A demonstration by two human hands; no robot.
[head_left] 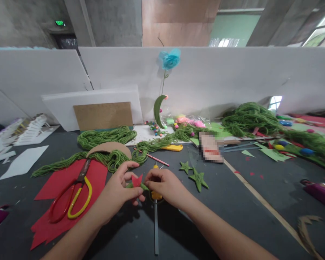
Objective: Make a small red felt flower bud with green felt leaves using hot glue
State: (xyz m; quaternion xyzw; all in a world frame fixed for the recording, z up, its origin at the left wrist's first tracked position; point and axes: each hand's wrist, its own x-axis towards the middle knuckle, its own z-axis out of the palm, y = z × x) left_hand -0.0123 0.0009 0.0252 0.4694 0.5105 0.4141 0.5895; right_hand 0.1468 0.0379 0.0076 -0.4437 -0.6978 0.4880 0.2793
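Red flat pointed piece (137, 180), one, set against a green fuzzy pointed piece (144, 186): I find both in the left hand (123, 186), above the dark grey tabletop (119, 238), near the centre of my head view. Left fingers: thumb and fingertips closed on the pair, the remaining fingers loosely spread. Right hand (165, 184): fingers curled inward, tips at the right-hand point of the green piece; I cannot tell whether they pinch it or merely touch it.

Slim yellow tool with a long grey bar (156, 227), one: beneath the right hand, partly hidden, bar directed towards my viewpoint.

Green fuzzy five-pointed stars (198, 179), two, unequal in size: flat on the tabletop, right of the right hand, one just beside the other.

Scissors with one red and one yellow handle loop (88, 198), one pair: left of the left hand, lying on jagged-edged red sheets (51, 231).

Green yarn hanks (105, 137), several: beyond the hands, one strand bundle crossing a tan curved card (111, 147).

Red-and-white pencil (158, 160), one: beyond the hands, near a yellow plastic handle (173, 148).

Dark green crescent (157, 112), one: upright at the back, below a blue gauzy flower (170, 59) on a thin stem, before a white panel (219, 79).
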